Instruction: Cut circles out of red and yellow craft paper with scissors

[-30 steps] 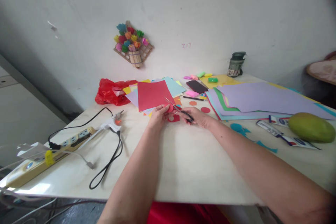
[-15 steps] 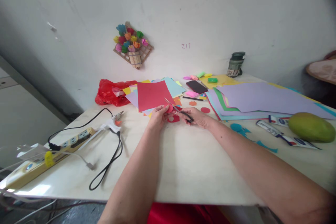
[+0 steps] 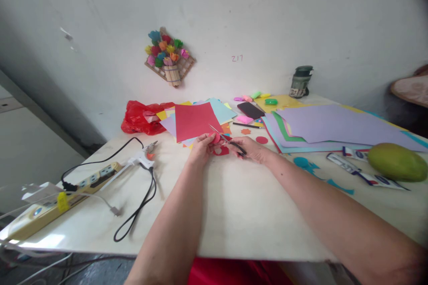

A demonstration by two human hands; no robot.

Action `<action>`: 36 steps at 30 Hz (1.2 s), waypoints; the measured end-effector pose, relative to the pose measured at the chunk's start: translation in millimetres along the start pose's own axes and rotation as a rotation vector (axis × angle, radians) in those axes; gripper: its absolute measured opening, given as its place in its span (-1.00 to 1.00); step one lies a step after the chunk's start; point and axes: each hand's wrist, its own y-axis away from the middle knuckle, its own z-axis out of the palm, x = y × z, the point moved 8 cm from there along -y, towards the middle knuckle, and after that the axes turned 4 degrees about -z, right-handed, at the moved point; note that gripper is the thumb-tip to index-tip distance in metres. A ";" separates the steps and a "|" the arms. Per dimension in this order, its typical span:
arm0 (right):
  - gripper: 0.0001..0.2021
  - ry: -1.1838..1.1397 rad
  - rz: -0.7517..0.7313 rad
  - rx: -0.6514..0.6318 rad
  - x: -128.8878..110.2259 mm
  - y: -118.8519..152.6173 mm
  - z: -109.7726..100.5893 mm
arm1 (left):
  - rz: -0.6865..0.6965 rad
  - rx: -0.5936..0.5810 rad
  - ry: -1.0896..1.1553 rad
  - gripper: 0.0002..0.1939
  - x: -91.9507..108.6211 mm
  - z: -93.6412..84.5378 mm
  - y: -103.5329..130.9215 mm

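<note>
Pinched in my left hand [image 3: 201,147] is a small red paper piece [image 3: 216,137] with a rounded edge. My right hand [image 3: 250,148] grips black-handled scissors [image 3: 238,147], their blades pointing up and left beside the red piece. Whether the blades touch the paper, I cannot tell. Under my hands lies a red paper scrap [image 3: 221,151] with a hole in it. A large red sheet [image 3: 195,120] rests just behind, on top of other coloured sheets. To the right of my right hand are a red paper circle [image 3: 261,140] and an orange star-like cutout [image 3: 245,132].
At left are a glue gun [image 3: 143,159] with a looped black cord and a power strip [image 3: 67,200]. A red plastic bag [image 3: 138,118] sits behind. At right lie stacked coloured sheets [image 3: 341,124], glue tubes [image 3: 344,163], blue scraps [image 3: 304,164] and a green mango-like fruit [image 3: 396,161].
</note>
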 end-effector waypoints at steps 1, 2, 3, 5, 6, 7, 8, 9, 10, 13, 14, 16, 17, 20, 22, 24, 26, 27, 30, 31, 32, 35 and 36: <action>-0.61 -0.001 0.000 -0.003 0.6 -0.3 0.0 | 0.000 0.003 0.000 -0.80 0.3 0.1 0.2; -0.61 -0.002 0.000 -0.005 1.2 -0.6 0.0 | 0.000 0.004 0.000 -0.81 0.7 0.3 0.5; -0.61 -0.003 0.000 -0.005 1.9 -0.8 -0.1 | 0.000 0.005 -0.001 -0.81 1.1 0.6 0.9; -0.62 0.005 0.001 -0.001 3.0 -1.2 -0.6 | -0.001 0.009 -0.001 -0.81 1.9 0.9 1.4; -0.62 0.009 0.000 0.000 3.3 -1.4 -0.8 | -0.001 0.011 -0.001 -0.81 2.2 1.0 1.5; -0.62 0.012 -0.003 0.000 3.3 -1.5 -0.8 | -0.002 0.012 0.001 -0.82 2.3 0.9 1.5; -0.62 0.014 -0.006 0.000 3.2 -1.6 -0.6 | -0.003 0.013 0.004 -0.82 2.3 0.7 1.4; -0.62 0.015 -0.010 -0.002 3.1 -1.6 -0.3 | -0.002 0.015 0.008 -0.82 2.3 0.2 1.2; -0.62 0.018 -0.013 -0.003 2.9 -1.7 -0.1 | -0.001 0.014 0.010 -0.82 2.2 0.1 1.0; -0.62 0.028 -0.014 -0.001 3.1 -1.9 0.0 | 0.006 0.003 0.013 -0.82 2.3 0.4 0.8; -0.62 0.029 -0.012 0.000 3.4 -1.9 -0.1 | 0.007 0.004 0.013 -0.82 2.5 0.3 0.9; -0.61 0.026 -0.009 0.003 3.7 -1.9 -0.4 | 0.002 0.014 0.010 -0.80 2.3 -0.2 1.2; -0.61 0.024 -0.007 0.003 3.9 -1.8 -0.4 | -0.001 0.023 0.009 -0.80 2.2 -0.8 1.2; -0.60 0.026 0.000 -0.002 3.6 -1.3 -0.2 | -0.002 0.037 0.007 -0.78 1.9 -2.7 0.7; -0.59 0.026 0.001 -0.004 2.9 -0.8 0.2 | 0.004 0.043 0.001 -0.77 1.6 -4.5 -0.1; -0.59 0.027 0.004 0.000 2.4 -0.4 0.3 | 0.010 0.042 -0.011 -0.76 1.2 -5.8 -1.1; -0.61 0.030 0.012 0.003 2.8 0.0 0.2 | 0.017 0.040 -0.021 -0.76 1.1 -6.3 -1.6; -0.62 0.030 0.016 0.004 3.3 0.0 0.0 | 0.020 0.038 -0.023 -0.76 1.3 -6.3 -1.7; -0.64 0.024 0.018 0.009 5.7 -0.7 -1.0 | 0.018 0.038 -0.025 -0.76 2.0 -5.5 -0.9; -0.64 0.024 0.016 0.010 6.5 -1.2 -1.5 | 0.013 0.037 -0.024 -0.76 2.1 -5.0 -0.5; -0.65 0.025 0.013 0.012 7.3 -1.8 -2.0 | 0.006 0.034 -0.023 -0.76 2.1 -4.5 -0.2; -0.64 0.029 0.008 0.011 8.9 -3.0 -2.9 | -0.011 0.028 -0.016 -0.77 2.0 -3.2 0.7; -0.64 0.029 0.010 0.009 9.3 -3.2 -2.9 | -0.012 0.029 -0.014 -0.78 2.1 -3.2 0.8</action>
